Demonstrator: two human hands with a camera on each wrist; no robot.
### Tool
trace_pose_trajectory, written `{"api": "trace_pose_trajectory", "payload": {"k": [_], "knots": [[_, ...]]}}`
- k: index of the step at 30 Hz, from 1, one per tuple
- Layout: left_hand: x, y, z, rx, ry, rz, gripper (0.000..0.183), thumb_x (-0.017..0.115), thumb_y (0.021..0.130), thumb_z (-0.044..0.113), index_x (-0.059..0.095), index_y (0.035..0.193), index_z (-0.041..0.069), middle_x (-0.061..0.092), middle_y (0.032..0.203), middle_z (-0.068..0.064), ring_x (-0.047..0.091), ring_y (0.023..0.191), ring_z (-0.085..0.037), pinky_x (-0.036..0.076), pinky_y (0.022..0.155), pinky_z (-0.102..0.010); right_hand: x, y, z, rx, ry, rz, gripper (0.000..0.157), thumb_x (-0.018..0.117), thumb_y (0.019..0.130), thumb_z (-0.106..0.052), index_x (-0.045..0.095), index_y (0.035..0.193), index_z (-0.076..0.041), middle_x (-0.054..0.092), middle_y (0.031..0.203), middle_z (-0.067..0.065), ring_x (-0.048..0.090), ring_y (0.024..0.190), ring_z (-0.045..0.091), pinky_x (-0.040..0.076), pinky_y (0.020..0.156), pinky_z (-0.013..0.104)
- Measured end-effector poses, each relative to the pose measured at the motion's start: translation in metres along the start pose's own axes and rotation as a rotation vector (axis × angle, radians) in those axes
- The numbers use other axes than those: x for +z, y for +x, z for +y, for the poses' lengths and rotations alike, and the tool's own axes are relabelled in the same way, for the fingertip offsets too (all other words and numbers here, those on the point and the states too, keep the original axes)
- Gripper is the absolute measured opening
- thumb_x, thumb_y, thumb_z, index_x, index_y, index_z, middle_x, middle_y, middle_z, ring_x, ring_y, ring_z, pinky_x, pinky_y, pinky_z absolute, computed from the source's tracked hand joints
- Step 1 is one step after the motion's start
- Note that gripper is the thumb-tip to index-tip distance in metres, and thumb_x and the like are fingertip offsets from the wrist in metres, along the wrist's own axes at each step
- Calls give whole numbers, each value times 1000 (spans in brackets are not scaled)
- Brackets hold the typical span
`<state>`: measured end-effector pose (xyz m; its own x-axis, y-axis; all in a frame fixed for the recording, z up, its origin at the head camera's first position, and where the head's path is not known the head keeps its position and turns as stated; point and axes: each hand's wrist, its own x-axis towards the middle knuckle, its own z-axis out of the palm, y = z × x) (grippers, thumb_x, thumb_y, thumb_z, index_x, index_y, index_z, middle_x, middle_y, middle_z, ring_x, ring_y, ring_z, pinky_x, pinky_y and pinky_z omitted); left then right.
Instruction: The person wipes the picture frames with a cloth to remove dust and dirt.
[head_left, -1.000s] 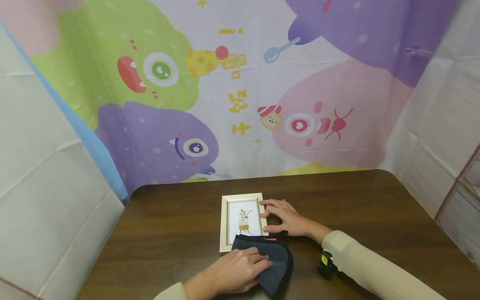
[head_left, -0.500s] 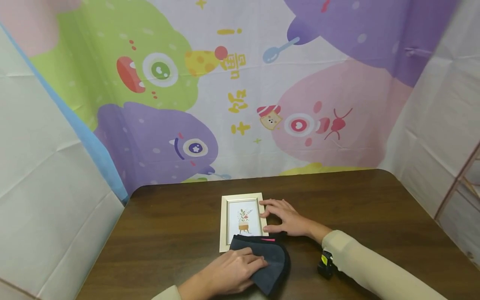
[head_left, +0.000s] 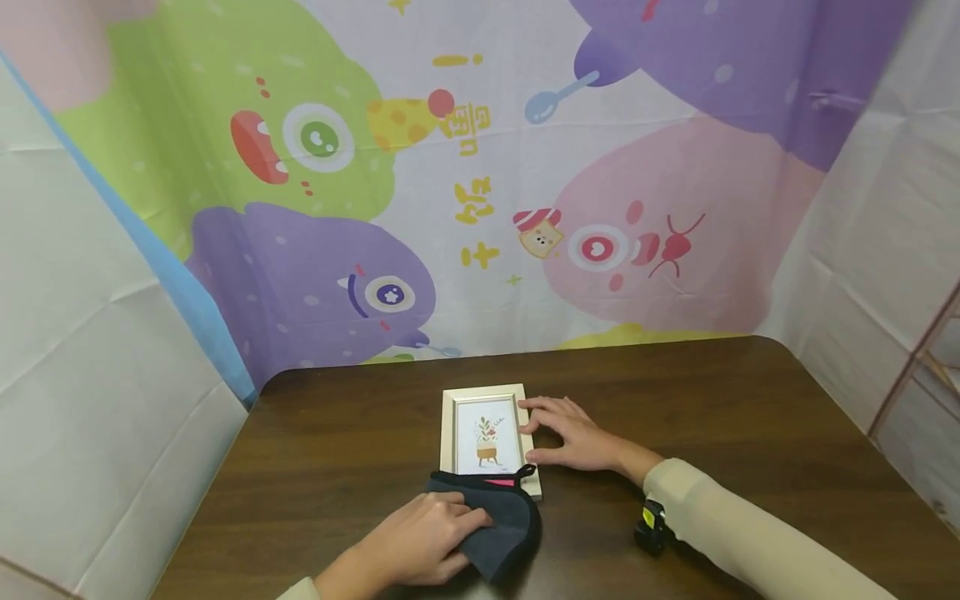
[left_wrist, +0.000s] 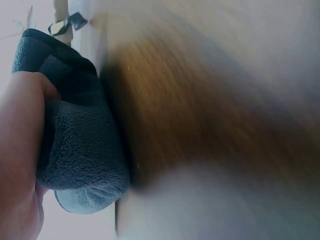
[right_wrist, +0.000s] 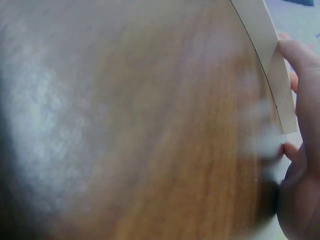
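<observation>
A cream picture frame (head_left: 447,433) lies flat on the table, with a print of flowers in a pot in it. My left hand (head_left: 412,537) grips a folded dark grey cloth (head_left: 491,525) with black edging, a hanging loop and a bit of pink. The cloth covers the frame's lower left part. Its plush surface shows in the left wrist view as a thick fold (left_wrist: 82,140) bunched beside my hand. My right hand (head_left: 573,437) touches the frame's right edge with bent fingers and thumb. In the right wrist view, fingertips (right_wrist: 295,52) rest against the frame's side (right_wrist: 272,70).
The dark brown wooden table (head_left: 337,450) extends around the frame. A cartoon-printed curtain (head_left: 487,317) hangs behind its far edge, and pale sheets stand at both sides. A small black device (head_left: 651,529) is strapped at my right wrist.
My left hand has slid the cloth leftward over the frame's lower end, uncovering its lower right corner. My right hand stays at the right edge.
</observation>
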<state>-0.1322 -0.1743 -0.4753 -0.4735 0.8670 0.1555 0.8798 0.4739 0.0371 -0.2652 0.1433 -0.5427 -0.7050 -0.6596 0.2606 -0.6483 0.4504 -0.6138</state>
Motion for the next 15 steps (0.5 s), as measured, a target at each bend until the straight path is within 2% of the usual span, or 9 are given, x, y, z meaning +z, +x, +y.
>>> {"api": "trace_pose_trajectory", "payload": {"k": [3, 8, 11, 15], "knots": [[-3, -10, -4, -39, -38, -9, 23, 80, 94, 23, 76, 116, 20, 73, 88, 8, 55, 78, 5, 41, 65, -10, 4, 1, 4, -15, -5, 12, 30, 77, 104, -57, 71, 116, -31, 55, 171, 6, 48, 159, 40, 24, 124, 85], [-5, -18, -10, -50, -65, 14, 20, 78, 90, 20, 74, 109, 20, 67, 80, 10, 48, 74, 7, 34, 63, -9, 2, 1, 1, -14, 2, 13, 31, 77, 103, -58, 71, 116, -30, 56, 170, 7, 49, 158, 40, 26, 124, 83], [-4, -20, -12, -44, -73, 25, 19, 78, 89, 19, 73, 107, 20, 66, 79, 10, 48, 74, 7, 33, 63, -9, 2, 0, 2, -15, 4, 15, 31, 78, 102, -58, 71, 116, -30, 57, 170, 8, 49, 157, 42, 25, 123, 84], [-4, -20, -13, -34, -74, 33, 20, 78, 90, 19, 74, 109, 19, 70, 83, 9, 54, 76, 6, 37, 64, -9, 4, 1, 5, -8, -2, 15, 30, 78, 102, -58, 71, 115, -32, 57, 170, 7, 48, 158, 42, 23, 123, 88]]}}
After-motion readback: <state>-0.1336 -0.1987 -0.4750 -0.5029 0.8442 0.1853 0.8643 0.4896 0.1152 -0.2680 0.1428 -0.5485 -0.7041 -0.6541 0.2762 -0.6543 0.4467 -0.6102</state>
